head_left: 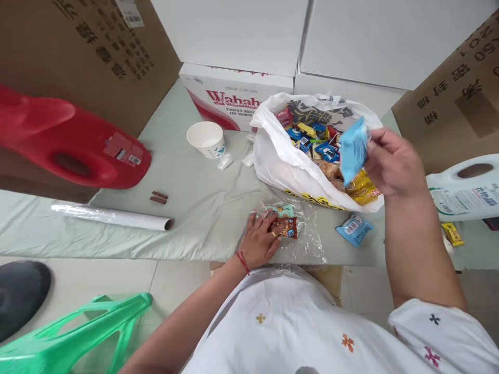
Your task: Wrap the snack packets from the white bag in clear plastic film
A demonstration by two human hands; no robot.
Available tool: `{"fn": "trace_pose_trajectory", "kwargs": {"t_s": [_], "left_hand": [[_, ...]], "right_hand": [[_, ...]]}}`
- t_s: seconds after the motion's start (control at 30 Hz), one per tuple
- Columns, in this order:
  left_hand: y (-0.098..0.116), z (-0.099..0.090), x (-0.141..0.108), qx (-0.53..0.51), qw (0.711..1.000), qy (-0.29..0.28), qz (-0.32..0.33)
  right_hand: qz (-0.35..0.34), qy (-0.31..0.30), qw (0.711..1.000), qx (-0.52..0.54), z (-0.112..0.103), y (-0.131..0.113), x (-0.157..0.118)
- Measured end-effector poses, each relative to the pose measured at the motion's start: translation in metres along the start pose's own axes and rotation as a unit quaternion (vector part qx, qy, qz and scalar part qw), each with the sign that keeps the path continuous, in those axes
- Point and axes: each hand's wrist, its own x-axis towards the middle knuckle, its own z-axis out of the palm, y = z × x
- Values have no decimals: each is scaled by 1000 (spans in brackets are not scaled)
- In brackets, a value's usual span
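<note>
Pinching a light-blue snack packet (353, 151) between clamped thumb and fingers, the right hand (397, 162) appears right of centre in the head view, over the right side of a white plastic bag (283, 163) full of wrapped snacks. Near the centre, the left hand (260, 243) (a red cord circles its wrist) lies with fingers slightly apart, touching the brown packet (289, 227) beside a mint-green packet (286, 210) on clear plastic film (307, 244).

The left hand (262, 240) lies palm-down, fingers spread; the raised right hand (395, 161) seems pinched shut.
</note>
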Motion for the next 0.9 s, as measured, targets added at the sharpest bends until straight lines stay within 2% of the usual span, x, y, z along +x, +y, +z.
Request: {"fn": "trace_pose_trajectory", "kwargs": {"t_s": [0.03,0.1,0.13,0.2,0.27,0.37,0.43,0.5,0.57,0.7,0.9], "left_hand": [[-1,0,0,-6,1000,-1,-8],[-3,1,1,-26,999,-3,-17],[-5,2,1,-38,999,-5,-23],[-8,5,0,-59,998,-8,-34],[-11,10,-1,-75,996,0,-46],[-14,17,-3,-92,993,36,-66],[-14,19,-3,-99,990,65,-76],[-14,19,-3,-103,988,86,-76],[-12,18,-2,-106,987,102,-70],[-10,15,-2,-105,985,121,-62],[-4,10,-3,-20,988,152,21]], "right_hand": [[16,-78,997,23,12,-10,-16],[60,-229,972,-4,41,-18,-45],[75,-280,956,-33,58,-17,-55],[80,-329,937,-91,89,-5,-68],[64,-342,929,-130,111,13,-70],[59,-345,926,-143,123,36,-61],[58,-311,936,-154,123,48,-51],[26,-254,946,-198,123,58,-42],[-20,-226,939,-258,127,67,-37],[-57,-260,914,-307,140,84,-44],[-53,-312,915,-251,152,94,-58]]}}
